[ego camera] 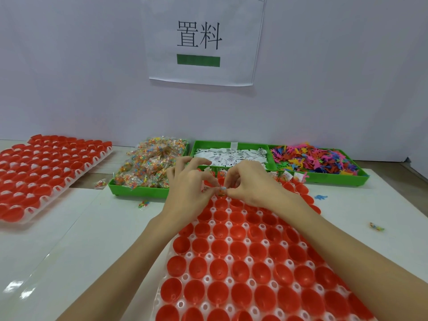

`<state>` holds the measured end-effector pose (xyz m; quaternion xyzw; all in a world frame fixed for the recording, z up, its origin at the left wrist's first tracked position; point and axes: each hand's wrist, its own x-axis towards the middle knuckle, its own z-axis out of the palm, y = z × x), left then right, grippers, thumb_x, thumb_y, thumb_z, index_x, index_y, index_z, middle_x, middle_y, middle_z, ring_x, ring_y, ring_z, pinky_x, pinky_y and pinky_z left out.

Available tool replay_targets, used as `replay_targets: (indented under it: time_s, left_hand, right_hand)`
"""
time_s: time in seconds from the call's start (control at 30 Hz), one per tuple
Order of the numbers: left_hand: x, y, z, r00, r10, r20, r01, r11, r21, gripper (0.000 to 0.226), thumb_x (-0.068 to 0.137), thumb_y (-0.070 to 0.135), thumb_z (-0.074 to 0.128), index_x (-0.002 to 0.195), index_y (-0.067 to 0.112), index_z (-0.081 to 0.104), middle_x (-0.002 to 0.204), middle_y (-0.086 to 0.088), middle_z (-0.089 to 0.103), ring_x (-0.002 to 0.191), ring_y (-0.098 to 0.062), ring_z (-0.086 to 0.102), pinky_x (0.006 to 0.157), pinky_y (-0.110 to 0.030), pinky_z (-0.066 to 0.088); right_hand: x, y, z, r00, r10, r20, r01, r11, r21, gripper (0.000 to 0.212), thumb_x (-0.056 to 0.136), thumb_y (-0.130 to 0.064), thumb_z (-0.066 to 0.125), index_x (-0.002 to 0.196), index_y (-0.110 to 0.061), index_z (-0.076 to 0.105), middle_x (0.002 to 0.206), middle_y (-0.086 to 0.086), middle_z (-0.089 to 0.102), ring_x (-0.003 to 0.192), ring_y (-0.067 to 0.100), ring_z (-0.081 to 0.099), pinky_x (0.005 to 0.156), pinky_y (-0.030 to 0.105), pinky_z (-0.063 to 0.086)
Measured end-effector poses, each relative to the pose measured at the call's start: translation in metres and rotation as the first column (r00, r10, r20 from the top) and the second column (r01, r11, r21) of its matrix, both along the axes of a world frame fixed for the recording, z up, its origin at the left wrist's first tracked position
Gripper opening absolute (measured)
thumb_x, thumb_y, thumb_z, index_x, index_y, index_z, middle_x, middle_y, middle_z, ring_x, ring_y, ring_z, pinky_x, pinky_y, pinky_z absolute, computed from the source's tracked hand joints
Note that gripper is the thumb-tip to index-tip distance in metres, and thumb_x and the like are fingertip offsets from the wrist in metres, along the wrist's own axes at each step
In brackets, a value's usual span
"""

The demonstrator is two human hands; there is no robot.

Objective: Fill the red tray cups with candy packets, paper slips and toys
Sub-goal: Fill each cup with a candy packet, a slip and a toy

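A white tray of red cups (243, 258) lies in front of me, most of its near cups bare. My left hand (190, 184) and my right hand (250, 184) meet over the tray's far rows, fingertips pinching small items above one cup; what they pinch is too small to name. A few far-right cups hold paper slips and toys (293, 176). Behind stand green bins: candy packets (150, 161), white paper slips (231, 155) and colourful flat toys (312, 159).
A second tray of red cups (44, 172) sits at the far left. Loose candy packets (143, 204) (376, 227) and a blue toy (320, 197) lie on the white table. A wall with a paper sign (201, 40) rises behind the bins.
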<state>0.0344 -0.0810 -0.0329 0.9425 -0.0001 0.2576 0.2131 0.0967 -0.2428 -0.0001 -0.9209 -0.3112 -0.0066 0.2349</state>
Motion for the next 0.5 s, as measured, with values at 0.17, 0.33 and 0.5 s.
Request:
replay_targets:
  time_s: [0.17, 0.33, 0.5]
  left_hand:
    - [-0.0011, 0.003, 0.0009, 1.0, -0.011, -0.017, 0.012, 0.998, 0.065, 0.007, 0.081, 0.044, 0.083, 0.086, 0.038, 0.082, 0.137, 0.014, 0.058, 0.136, -0.025, 0.033, 0.101, -0.038, 0.018]
    - [-0.0017, 0.0015, 0.004, 0.998, -0.069, 0.007, 0.066, 0.974, 0.216, 0.005, 0.086, 0.036, 0.078, 0.087, 0.036, 0.082, 0.136, 0.009, 0.061, 0.135, -0.029, 0.038, 0.104, -0.043, 0.02]
    - [0.0009, 0.0062, 0.0072, 0.992, -0.122, -0.025, 0.124, 0.959, 0.254, 0.012, 0.087, 0.028, 0.072, 0.088, 0.034, 0.083, 0.14, 0.012, 0.056, 0.139, -0.026, 0.034, 0.105, -0.04, 0.015]
  right_hand:
    - [0.0039, 0.0004, 0.0051, 0.999, 0.031, -0.025, -0.033, 0.998, -0.061, 0.007, 0.091, -0.019, 0.075, 0.093, -0.018, 0.081, 0.083, -0.009, 0.07, 0.079, 0.005, 0.065, 0.077, 0.022, 0.055]
    - [0.0057, 0.0011, 0.0044, 0.999, 0.01, -0.05, -0.01, 1.0, -0.004, 0.002, 0.089, -0.023, 0.078, 0.088, -0.021, 0.079, 0.082, -0.007, 0.072, 0.075, 0.002, 0.064, 0.066, 0.012, 0.047]
    - [0.0065, 0.0066, 0.0022, 0.998, -0.015, -0.069, 0.014, 1.0, -0.023, 0.004, 0.085, -0.019, 0.082, 0.084, -0.021, 0.079, 0.07, -0.014, 0.064, 0.068, -0.002, 0.06, 0.056, 0.007, 0.04]
